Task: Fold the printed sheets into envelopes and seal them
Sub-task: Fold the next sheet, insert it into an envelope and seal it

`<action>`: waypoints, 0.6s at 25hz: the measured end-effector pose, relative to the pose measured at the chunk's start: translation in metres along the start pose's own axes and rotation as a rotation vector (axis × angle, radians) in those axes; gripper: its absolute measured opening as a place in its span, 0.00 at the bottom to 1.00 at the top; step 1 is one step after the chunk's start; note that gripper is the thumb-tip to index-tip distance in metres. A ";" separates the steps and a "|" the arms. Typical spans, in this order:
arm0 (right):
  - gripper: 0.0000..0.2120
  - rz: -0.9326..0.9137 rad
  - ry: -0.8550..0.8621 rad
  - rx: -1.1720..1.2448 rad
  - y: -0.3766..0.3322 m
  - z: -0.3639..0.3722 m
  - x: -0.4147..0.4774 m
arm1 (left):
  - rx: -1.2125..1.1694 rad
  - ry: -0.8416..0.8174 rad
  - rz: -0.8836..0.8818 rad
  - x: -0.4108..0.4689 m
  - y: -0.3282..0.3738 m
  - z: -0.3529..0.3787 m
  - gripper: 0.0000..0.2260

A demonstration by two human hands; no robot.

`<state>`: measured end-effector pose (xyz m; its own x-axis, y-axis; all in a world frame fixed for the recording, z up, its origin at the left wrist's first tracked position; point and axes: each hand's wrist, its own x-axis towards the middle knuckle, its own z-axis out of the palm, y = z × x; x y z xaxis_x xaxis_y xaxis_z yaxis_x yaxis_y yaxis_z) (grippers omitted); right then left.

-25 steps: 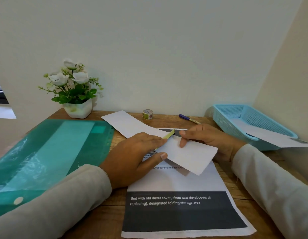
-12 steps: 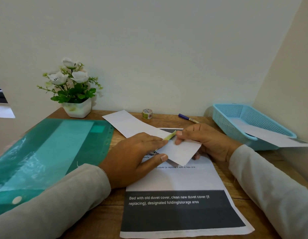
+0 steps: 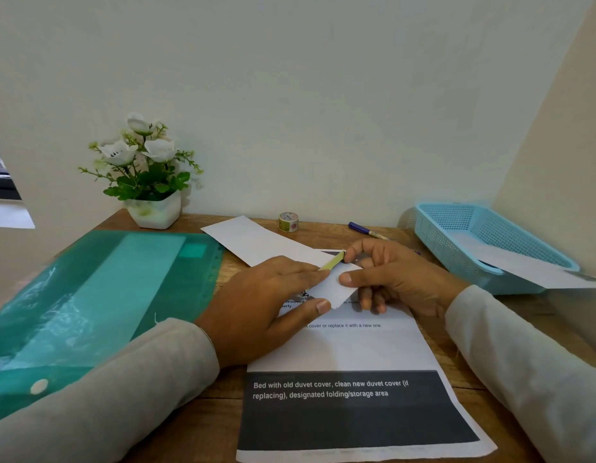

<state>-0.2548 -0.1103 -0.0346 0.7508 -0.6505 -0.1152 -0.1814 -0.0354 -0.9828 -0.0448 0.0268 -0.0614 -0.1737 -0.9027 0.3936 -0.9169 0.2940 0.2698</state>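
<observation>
Reading off the head cam. Landmark is the printed sheet (image 3: 350, 349), flat on the tabletop (image 3: 203, 432) with its dark text band (image 3: 353, 409) at the near end.

- White envelope (image 3: 253, 240): lies diagonally across the sheet's far end. One end runs out past the sheet's far-left corner. The other end sits over the sheet's far part, between the two hands.
- Left hand (image 3: 266, 302): over the sheet's far-left area. Fingers are straight and flat on the envelope, thumb along its near edge. Grip apart, pressing down, wrapped round nothing.
- Right hand (image 3: 397, 279): over the sheet's far-right area. Thumb is on top of the envelope's end and the lower fingers curl beneath it, so the grip is clamped on the envelope.
- Yellow-green strip (image 3: 333, 261): pokes out from under the left fingertips at the envelope's far edge, and the right index fingertip touches its far tip. I can't tell if it is stuck down or loose.

Rest:
- Green folder (image 3: 99, 295): left of the sheet. The left sleeve (image 3: 106, 396) crosses in front of its near edge.
- Potted white flowers (image 3: 146, 168): beyond the sheet's far-left corner, at the wall.
- Tape roll (image 3: 288, 222): beyond the sheet's far edge.
- Pen (image 3: 366, 229): beyond the sheet's far-right corner.
- Blue basket (image 3: 447, 242): right of the sheet, apart from it. A white paper (image 3: 530, 269) sticks out over its rim.
</observation>
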 end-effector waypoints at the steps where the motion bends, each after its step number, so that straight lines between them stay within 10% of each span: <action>1: 0.18 -0.012 0.026 0.011 0.000 0.003 0.001 | 0.007 0.005 -0.001 0.000 0.000 0.000 0.30; 15: 0.26 -0.064 0.128 0.075 -0.002 0.011 0.003 | -0.014 0.065 0.013 -0.001 0.003 -0.002 0.31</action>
<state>-0.2449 -0.1036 -0.0349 0.6710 -0.7405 -0.0376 -0.0842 -0.0257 -0.9961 -0.0467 0.0294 -0.0596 -0.1612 -0.8769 0.4528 -0.9095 0.3101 0.2768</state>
